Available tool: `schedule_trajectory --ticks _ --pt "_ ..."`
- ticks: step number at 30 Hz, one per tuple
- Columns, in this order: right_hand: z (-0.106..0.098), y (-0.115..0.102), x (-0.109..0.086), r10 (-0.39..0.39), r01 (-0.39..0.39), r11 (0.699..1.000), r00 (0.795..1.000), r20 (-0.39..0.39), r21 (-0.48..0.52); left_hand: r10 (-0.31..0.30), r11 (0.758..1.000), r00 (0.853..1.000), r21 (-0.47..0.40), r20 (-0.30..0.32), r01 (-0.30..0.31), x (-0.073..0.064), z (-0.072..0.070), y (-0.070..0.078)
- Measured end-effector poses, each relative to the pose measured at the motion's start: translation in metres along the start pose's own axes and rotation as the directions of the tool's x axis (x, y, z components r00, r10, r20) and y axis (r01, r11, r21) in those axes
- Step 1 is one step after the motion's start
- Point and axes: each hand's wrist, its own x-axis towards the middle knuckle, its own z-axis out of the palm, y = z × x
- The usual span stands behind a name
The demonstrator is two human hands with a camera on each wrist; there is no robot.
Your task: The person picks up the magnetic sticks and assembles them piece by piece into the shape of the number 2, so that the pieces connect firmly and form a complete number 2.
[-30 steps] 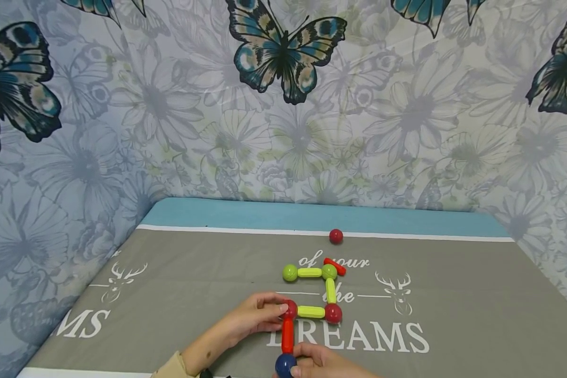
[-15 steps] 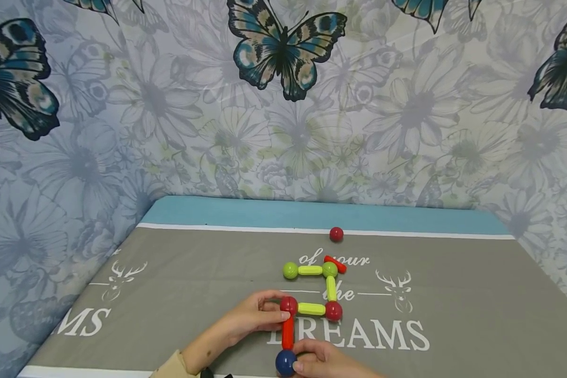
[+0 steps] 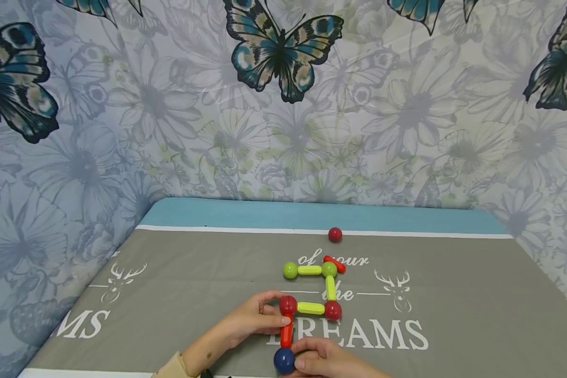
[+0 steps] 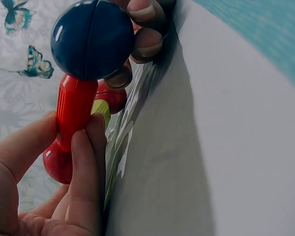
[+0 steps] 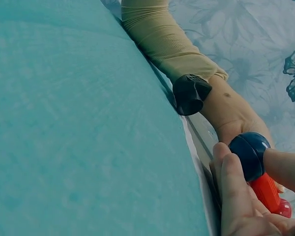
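My left hand (image 3: 260, 317) pinches a red rod (image 4: 77, 110) between thumb and fingers, close to the red ball (image 3: 288, 305) at its far end. At the rod's near end sits a blue ball (image 3: 284, 360), which my right hand (image 3: 328, 358) grips from the right side. In the right wrist view the right thumb and fingers lie on opposite sides of that ball. A yellow-green rod (image 3: 311, 308) joins the far red ball to a second red ball (image 3: 333, 310). From there another yellow-green rod (image 3: 330, 287) runs back to a green ball (image 3: 329, 269).
One more yellow-green rod (image 3: 309, 270) ends in a green ball (image 3: 290, 270) on the left. A loose red rod (image 3: 335, 264) lies behind the chain, and a loose red ball (image 3: 335, 234) rests farther back. The grey printed cloth (image 3: 453, 325) covers the table before a butterfly-patterned backdrop (image 3: 170, 105).
My left thumb has slid from the far red ball down onto the red rod. The right hand stays at the blue ball, its grip slightly shifted to the ball's right side.
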Motion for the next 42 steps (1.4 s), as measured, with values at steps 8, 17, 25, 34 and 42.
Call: schedule_trajectory --ticks 8,17,25,34,42 --pt "-0.016 -0.013 -0.012 -0.113 0.109 0.982 0.993 -0.020 -0.156 -0.002 1.000 1.000 -0.025 -0.005 0.001 -0.002 -0.001 0.000" --pt "-0.045 -0.070 -0.041 -0.436 0.239 0.774 0.873 -0.219 -0.587 -0.005 1.000 1.000 -0.025 -0.018 0.005 -0.001 0.001 0.002" --pt "-0.075 -0.082 -0.031 -0.645 0.083 0.544 0.677 -0.353 -0.835 -0.021 1.000 0.999 -0.024 -0.041 0.020 -0.001 0.003 0.002" --pt "-0.103 -0.068 0.001 -0.658 -0.076 0.358 0.687 -0.309 -0.931 -0.056 0.998 0.995 0.001 -0.087 0.057 -0.003 0.009 -0.004" --pt "-0.115 -0.067 0.015 -0.683 -0.103 0.327 0.662 -0.310 -0.940 -0.033 0.999 0.996 -0.001 -0.078 0.033 -0.002 0.008 -0.001"
